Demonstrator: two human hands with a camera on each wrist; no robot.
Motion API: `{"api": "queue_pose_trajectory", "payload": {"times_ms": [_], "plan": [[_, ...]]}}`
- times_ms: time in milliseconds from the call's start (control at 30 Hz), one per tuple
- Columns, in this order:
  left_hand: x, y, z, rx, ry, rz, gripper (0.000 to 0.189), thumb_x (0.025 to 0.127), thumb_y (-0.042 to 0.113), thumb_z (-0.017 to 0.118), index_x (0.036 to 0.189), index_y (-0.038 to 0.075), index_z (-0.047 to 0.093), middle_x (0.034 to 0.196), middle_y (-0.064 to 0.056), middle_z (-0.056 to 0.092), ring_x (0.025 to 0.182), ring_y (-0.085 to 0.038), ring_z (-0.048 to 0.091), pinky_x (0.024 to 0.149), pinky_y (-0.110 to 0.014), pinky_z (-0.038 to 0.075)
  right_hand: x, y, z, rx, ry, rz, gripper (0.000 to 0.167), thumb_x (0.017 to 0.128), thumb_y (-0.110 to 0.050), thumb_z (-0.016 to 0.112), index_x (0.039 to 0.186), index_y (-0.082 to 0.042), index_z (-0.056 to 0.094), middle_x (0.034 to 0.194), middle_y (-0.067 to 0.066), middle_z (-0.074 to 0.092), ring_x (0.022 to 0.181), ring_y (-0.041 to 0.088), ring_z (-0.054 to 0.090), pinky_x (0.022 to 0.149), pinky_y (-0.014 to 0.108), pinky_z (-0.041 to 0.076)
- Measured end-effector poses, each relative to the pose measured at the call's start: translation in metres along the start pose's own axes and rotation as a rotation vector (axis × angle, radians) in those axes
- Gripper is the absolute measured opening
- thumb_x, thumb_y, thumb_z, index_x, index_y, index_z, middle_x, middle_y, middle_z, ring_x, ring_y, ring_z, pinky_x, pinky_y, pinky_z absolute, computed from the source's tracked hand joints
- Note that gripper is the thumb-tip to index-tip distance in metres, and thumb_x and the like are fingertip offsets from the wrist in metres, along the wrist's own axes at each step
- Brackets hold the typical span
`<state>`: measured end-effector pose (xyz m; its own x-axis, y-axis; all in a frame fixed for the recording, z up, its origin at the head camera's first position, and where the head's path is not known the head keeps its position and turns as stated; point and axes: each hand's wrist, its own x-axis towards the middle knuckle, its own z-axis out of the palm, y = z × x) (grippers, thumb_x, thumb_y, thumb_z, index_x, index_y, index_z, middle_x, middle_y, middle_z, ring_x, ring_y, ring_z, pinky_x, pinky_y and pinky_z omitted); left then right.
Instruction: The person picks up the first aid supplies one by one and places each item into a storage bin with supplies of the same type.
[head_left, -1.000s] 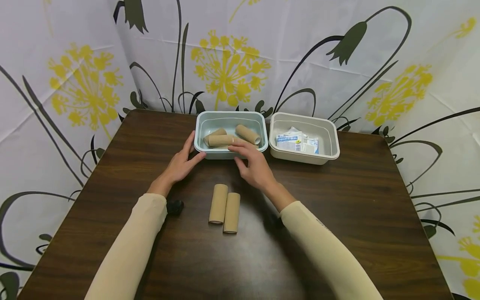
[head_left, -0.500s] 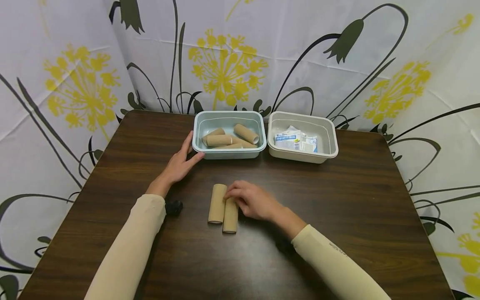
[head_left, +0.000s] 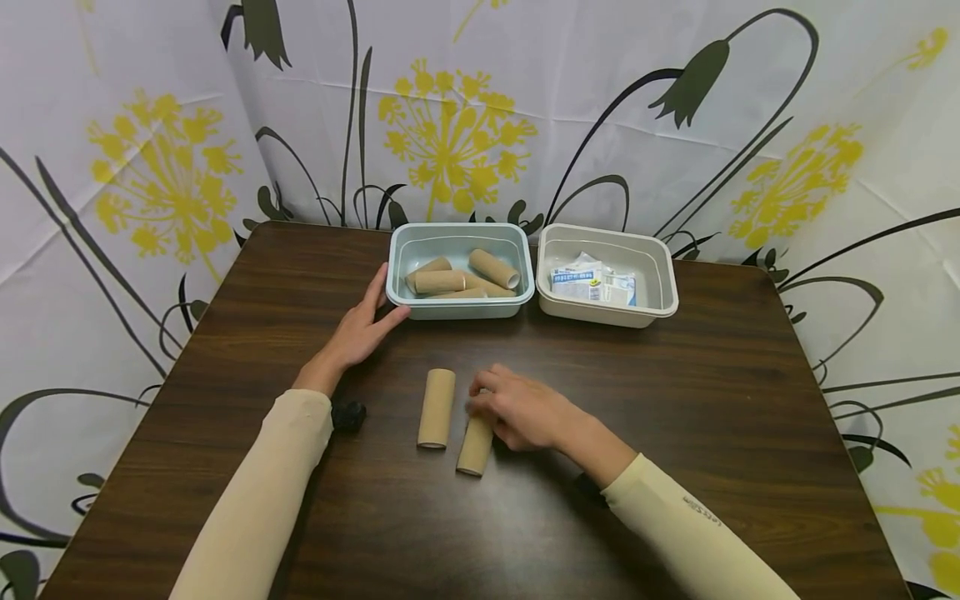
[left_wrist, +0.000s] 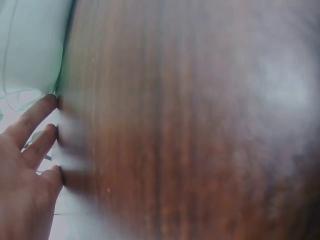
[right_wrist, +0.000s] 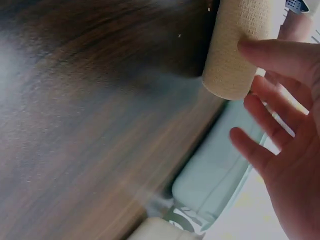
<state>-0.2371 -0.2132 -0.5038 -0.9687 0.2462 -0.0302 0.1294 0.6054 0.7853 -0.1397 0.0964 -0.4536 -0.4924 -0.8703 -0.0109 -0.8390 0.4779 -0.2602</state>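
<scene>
My right hand (head_left: 525, 408) pinches the upper part of a cardboard tube (head_left: 476, 448) between thumb and fingers, low over the table. The right wrist view shows the thumb pressed on this tube's side, with the other fingers partly behind it. A second cardboard tube (head_left: 437, 408) lies just to its left. At the front left corner of a light blue plastic bin (head_left: 463, 311), my left hand (head_left: 352, 335) rests with fingers spread and fairly straight. Several cardboard tubes (head_left: 439, 282) lie jumbled inside this bin.
Right of the blue bin stands a cream bin (head_left: 606, 315) holding white and blue packets (head_left: 576, 282). Both bins sit near the back edge of the dark wooden table (head_left: 645, 392). A flowered curtain (head_left: 600, 83) hangs directly behind.
My right hand has left the blue bin and come to the two tubes on the table. It now holds the right one, tilted and apart from its neighbour. My left hand has stayed put.
</scene>
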Motion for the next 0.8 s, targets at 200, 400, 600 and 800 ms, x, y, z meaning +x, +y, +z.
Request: {"api": "queue_pose_trajectory", "payload": {"times_ms": [200, 400, 600, 800], "plan": [[0.000, 0.000, -0.001, 0.004, -0.005, -0.003, 0.081, 0.098, 0.056, 0.049, 0.155, 0.045, -0.008, 0.158, -0.008, 0.028, 0.145, -0.041, 0.016, 0.109, -0.067, 0.014, -0.002, 0.000, 0.004, 0.109, -0.079, -0.070, 0.034, 0.084, -0.001, 0.068, 0.114, -0.017, 0.071, 0.129, -0.001, 0.062, 0.127, 0.016, 0.050, 0.106, 0.035, 0.039], [0.000, 0.000, 0.001, 0.003, -0.005, -0.002, 0.079, 0.098, 0.056, 0.049, 0.153, 0.049, -0.008, 0.157, -0.010, 0.028, 0.145, -0.040, 0.018, 0.109, -0.066, 0.014, -0.006, -0.010, 0.006, 0.076, -0.078, -0.106, 0.036, 0.078, 0.000, 0.071, 0.108, -0.019, 0.075, 0.114, -0.004, 0.065, 0.111, 0.013, 0.055, 0.092, 0.028, 0.047], [-0.001, -0.001, 0.000, -0.005, 0.002, -0.008, 0.079, 0.097, 0.057, 0.049, 0.152, 0.051, -0.007, 0.157, -0.010, 0.029, 0.145, -0.039, 0.018, 0.109, -0.067, 0.015, -0.013, -0.019, 0.003, 0.153, -0.149, -0.069, 0.035, 0.079, 0.000, 0.071, 0.110, -0.014, 0.075, 0.112, -0.006, 0.066, 0.106, 0.007, 0.059, 0.087, 0.023, 0.049], [0.000, 0.000, 0.000, -0.002, -0.005, -0.012, 0.079, 0.097, 0.057, 0.049, 0.152, 0.051, -0.008, 0.158, -0.010, 0.028, 0.146, -0.040, 0.016, 0.109, -0.068, 0.014, -0.022, -0.019, 0.007, 0.180, -0.129, -0.076, 0.039, 0.081, -0.003, 0.073, 0.116, -0.020, 0.073, 0.112, -0.008, 0.064, 0.101, 0.002, 0.058, 0.083, 0.020, 0.048]]}}
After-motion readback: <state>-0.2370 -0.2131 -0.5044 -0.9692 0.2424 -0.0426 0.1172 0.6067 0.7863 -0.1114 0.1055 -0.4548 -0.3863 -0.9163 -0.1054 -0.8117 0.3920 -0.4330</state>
